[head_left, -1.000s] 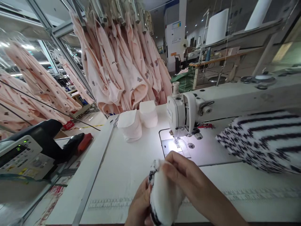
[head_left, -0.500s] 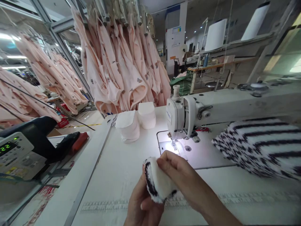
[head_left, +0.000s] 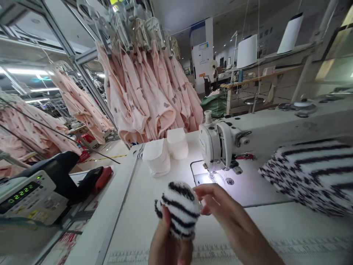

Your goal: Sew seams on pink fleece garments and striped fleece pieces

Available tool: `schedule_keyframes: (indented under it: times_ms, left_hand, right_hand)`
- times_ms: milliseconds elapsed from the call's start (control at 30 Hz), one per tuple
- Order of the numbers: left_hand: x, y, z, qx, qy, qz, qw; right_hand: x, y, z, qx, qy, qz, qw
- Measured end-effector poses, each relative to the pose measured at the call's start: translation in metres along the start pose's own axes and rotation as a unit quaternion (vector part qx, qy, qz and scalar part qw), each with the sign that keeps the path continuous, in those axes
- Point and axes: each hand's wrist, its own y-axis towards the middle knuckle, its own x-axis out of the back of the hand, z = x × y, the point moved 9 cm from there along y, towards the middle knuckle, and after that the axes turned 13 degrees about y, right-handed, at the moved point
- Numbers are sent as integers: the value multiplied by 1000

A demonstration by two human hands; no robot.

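A small round fuzzy fabric piece (head_left: 178,209), white with black stripes, is held up above the white sewing table (head_left: 143,217). My left hand (head_left: 165,243) grips it from below, thumb on its striped face. My right hand (head_left: 220,209) pinches its right edge with the fingertips. Just beyond them stands the white sewing machine (head_left: 220,145), its lamp lighting the needle plate (head_left: 212,178).
A stack of black-and-white striped fuzzy pieces (head_left: 309,173) lies at the right under the machine arm. Two stacks of white cut pieces (head_left: 165,154) stand behind the hands. A control box with a green display (head_left: 24,193) sits at the left. Pink garments (head_left: 149,95) hang behind.
The fabric piece has been turned over: its white back showed before, its striped face shows now. Both hands have lifted it slightly; the view tilted up.
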Motion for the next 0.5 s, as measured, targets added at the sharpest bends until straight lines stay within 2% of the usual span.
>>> schedule_keyframes:
  times_ms: [67, 133, 200, 267, 300, 333, 400, 433, 500]
  left_hand:
    - [6, -3, 2, 26, 28, -1, 999]
    - [28, -7, -1, 36, 85, -62, 994]
    - [59, -15, -24, -28, 171, -191, 966]
    - [75, -31, -61, -150, 273, -299, 902]
    - [71, -37, -75, -200, 325, -317, 868]
    - [62, -41, -85, -234, 380, -309, 840]
    - [38, -39, -93, -256, 489, -251, 796]
    - [31, -38, -94, -250, 535, -229, 774]
    - [32, -39, -106, -237, 597, -250, 725]
  right_hand:
    - [3, -8, 8, 13, -38, -9, 999]
    - [2, -10, 8, -12, -51, 12, 999]
    - [9, -6, 9, -18, -55, -5, 998]
    - [13, 0, 11, 1, -67, -36, 997]
    - [9, 3, 10, 16, -73, -34, 997]
    - [-1, 6, 9, 35, -78, -14, 996]
    - [-31, 7, 1, 63, -77, 46, 994]
    - [-46, 6, -8, 58, -67, 71, 994]
    - [-70, 2, -37, -17, -25, 100, 995]
